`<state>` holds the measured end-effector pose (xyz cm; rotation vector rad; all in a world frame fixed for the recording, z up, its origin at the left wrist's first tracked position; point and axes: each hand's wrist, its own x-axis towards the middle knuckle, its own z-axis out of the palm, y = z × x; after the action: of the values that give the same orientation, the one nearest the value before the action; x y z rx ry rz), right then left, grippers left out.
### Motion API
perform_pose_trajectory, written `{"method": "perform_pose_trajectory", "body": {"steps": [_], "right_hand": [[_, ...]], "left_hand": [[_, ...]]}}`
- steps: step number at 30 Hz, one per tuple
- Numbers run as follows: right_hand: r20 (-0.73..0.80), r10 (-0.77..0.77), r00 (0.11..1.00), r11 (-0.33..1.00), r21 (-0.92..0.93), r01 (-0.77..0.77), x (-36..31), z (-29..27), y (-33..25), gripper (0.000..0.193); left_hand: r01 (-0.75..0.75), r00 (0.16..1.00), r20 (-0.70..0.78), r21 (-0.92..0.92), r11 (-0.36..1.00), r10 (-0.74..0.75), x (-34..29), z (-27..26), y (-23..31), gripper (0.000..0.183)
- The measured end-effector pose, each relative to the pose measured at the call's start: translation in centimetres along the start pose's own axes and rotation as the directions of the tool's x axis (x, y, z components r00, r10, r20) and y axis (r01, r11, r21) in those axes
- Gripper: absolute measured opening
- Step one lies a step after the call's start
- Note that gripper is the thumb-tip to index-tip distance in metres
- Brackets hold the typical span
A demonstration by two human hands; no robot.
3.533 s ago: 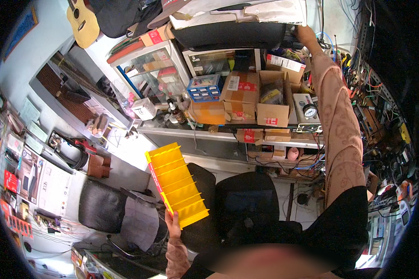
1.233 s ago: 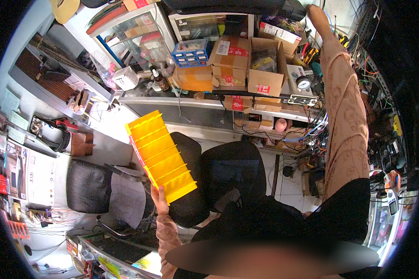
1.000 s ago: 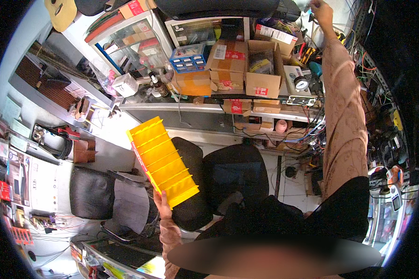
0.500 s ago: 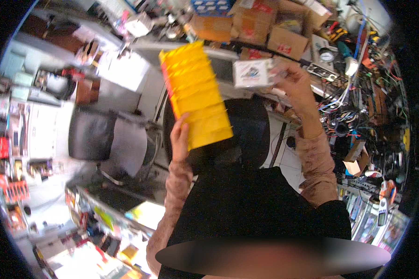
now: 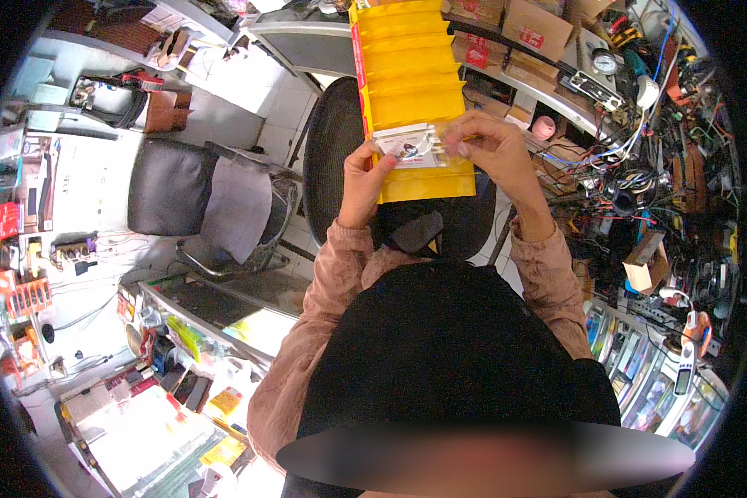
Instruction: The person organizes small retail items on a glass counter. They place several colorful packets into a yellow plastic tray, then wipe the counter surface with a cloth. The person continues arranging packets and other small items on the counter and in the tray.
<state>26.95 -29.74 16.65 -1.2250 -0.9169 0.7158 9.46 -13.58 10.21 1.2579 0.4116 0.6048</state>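
A long yellow panel (image 5: pixel 413 104) of several overlapping layers, red along its left edge, is held up in front of me. My left hand (image 5: pixel 360 184) grips its lower left edge, thumb pressed on a small white packet (image 5: pixel 405 148) with a printed picture. That packet lies across the panel's lower part and looks wrapped in clear plastic. At its right end, my right hand (image 5: pixel 491 151) pinches the clear edge with thumb and fingers. What the left fingers do behind the panel is hidden.
A black mesh chair (image 5: pixel 328 158) stands right behind the panel, and a grey chair (image 5: pixel 170 187) is to the left. Cables and tools crowd the right-hand bench, near an open small carton (image 5: pixel 646 264). Cardboard boxes (image 5: pixel 535 31) are piled at the far side.
The white packet has come left and down onto the yellow panel, with my right hand following. The panel has shifted right and stands straighter. My left thumb now presses on the packet.
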Motion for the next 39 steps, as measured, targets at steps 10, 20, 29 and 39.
{"method": "perform_pose_trajectory", "body": {"steps": [10, 20, 29, 39], "right_hand": [[-0.408, 0.130, 0.904, 0.980, 0.192, -0.054, -1.3, -2.6, -1.3, 0.009], [-0.199, -0.103, 0.974, 0.900, -0.435, 0.006, -2.6, -1.3, 1.7, 0.025], [-0.445, -0.839, 0.314, 0.306, -0.862, -0.404, 6.7, -28.5, -12.1, 0.021], [-0.195, -0.653, 0.732, -0.577, -0.498, -0.648, 23.4, -40.1, -14.2, 0.019]], "left_hand": [[0.073, 0.994, -0.088, 0.047, 0.996, -0.068, -0.7, -0.2, -1.2, 0.011], [0.014, 1.000, -0.006, -0.016, 1.000, -0.014, -1.6, 0.1, -3.9, 0.031], [-0.107, 0.989, -0.109, -0.096, 0.990, 0.097, -4.5, -3.7, 2.0, 0.105], [-0.186, 0.916, -0.366, -0.024, 0.982, 0.164, -9.0, -7.7, 1.9, 0.083]]}}
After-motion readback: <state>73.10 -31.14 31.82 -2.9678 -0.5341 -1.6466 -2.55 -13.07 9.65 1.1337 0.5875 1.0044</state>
